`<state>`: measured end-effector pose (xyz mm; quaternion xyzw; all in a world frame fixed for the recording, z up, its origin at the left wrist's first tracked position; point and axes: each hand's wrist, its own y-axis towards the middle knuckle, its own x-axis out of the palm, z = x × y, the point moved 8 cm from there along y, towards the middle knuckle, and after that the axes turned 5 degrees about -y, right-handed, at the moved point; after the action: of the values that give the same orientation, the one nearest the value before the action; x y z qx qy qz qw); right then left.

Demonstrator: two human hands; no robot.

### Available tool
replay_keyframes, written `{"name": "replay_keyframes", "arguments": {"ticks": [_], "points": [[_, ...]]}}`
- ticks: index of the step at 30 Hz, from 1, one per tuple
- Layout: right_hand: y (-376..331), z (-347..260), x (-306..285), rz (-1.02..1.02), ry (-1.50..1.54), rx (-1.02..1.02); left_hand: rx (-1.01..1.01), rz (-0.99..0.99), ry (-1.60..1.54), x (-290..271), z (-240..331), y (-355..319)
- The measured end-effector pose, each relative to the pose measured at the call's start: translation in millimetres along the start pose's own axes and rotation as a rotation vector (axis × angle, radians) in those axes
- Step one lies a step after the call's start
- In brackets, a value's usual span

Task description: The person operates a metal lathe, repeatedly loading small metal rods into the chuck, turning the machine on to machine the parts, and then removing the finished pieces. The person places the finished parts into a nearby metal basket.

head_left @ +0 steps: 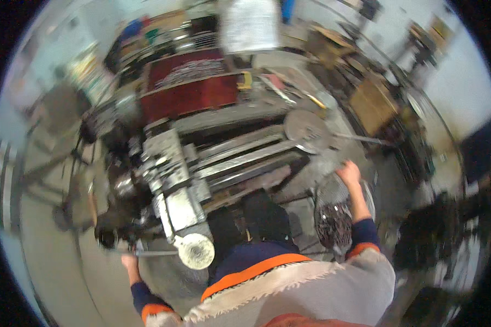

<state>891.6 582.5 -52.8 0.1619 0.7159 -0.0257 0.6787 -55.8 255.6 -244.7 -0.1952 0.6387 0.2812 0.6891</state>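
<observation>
Two hands were at work on a grey metal lathe point(223, 158). Nearest, the left hand point(130, 262) lay by a thin steel rod point(155, 253) beside the round pale handwheel point(195, 250); blur hid whether its fingers were closed. The right hand point(349, 173) gripped the rim of a round dark wire-mesh basket point(333, 218), which seemed filled with dark metal swarf. Judging by that, clearing chips was in hand, and lifting the basket would need a firm, level pull. Farther back, a dark red metal tray point(188, 84) held greyish shavings.
</observation>
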Motion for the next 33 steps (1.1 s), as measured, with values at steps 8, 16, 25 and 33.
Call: {"name": "replay_keyframes", "arguments": {"ticks": [8,16,25,33], "points": [[1,-59,-58,-0.003,0.234,-0.085,-0.339,0.122,-0.270,25,44,-10],[3,-281,-139,0.021,0.490,-0.691,-0.210,-0.249,-0.085,2,12,-16],[-171,-582,-183,-0.086,0.553,-1.622,-0.278,-0.045,-0.440,-184,4,-27],[-229,-666,-135,-0.131,0.044,-1.634,-0.572,0.276,0.031,-280,-168,-144]]}}
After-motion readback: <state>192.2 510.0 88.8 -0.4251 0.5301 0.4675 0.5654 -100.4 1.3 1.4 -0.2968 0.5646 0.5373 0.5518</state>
